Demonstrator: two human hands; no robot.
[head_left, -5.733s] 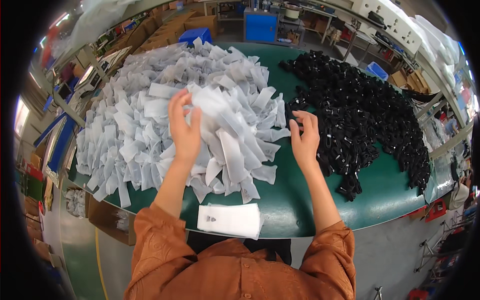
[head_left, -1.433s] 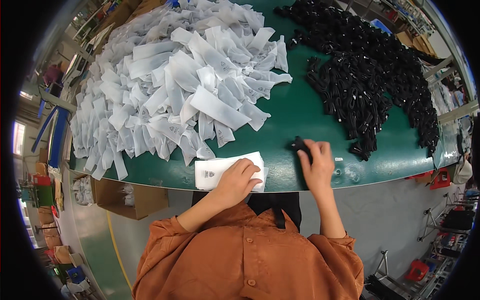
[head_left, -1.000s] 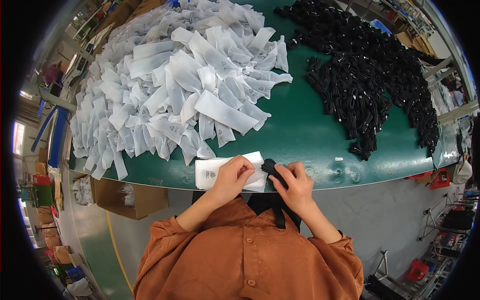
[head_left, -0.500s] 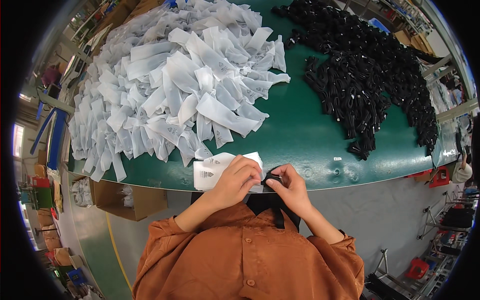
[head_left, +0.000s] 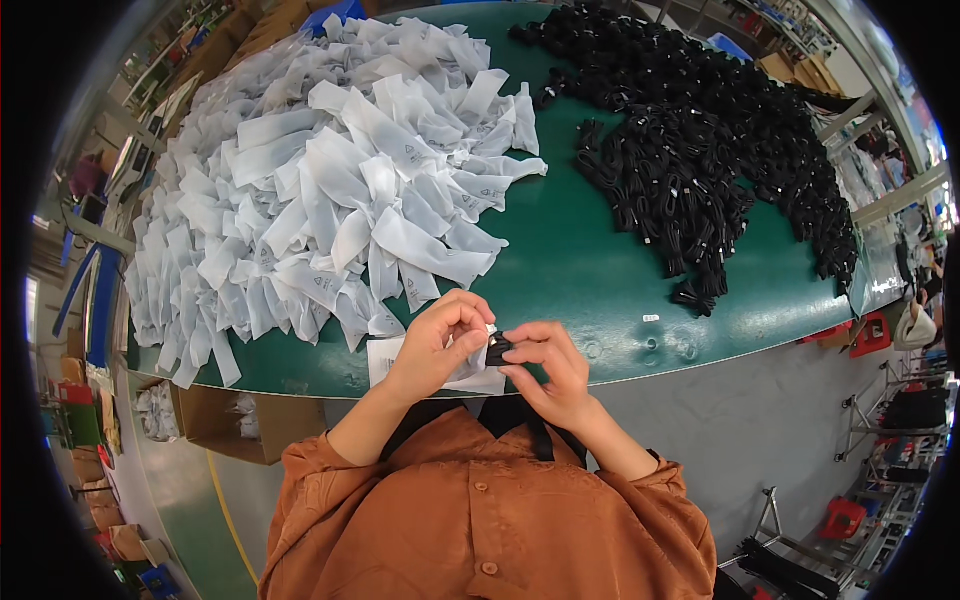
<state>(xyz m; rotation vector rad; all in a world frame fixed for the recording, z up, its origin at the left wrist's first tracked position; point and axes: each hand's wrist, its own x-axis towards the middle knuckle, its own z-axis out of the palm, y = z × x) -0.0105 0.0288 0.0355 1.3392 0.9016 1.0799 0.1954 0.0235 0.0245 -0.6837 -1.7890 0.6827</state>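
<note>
My left hand [head_left: 437, 343] pinches the mouth of a white translucent bag [head_left: 468, 362] at the near edge of the green table [head_left: 590, 270]. My right hand [head_left: 552, 368] holds a small black cable bundle [head_left: 497, 349] against that bag's opening; both hands meet just above the table edge. A small stack of the same white bags [head_left: 384, 358] lies under my left hand. How far the black bundle sits inside the bag cannot be told.
A large heap of white bags [head_left: 320, 190] covers the table's left half. A heap of black cable bundles [head_left: 700, 150] fills the back right. A cardboard box [head_left: 225, 425] stands on the floor at the left, red stools [head_left: 860, 335] at the right.
My right hand picked a black bundle off the table at the right and brought it left to my left hand, which lifted a white bag from the stack.
</note>
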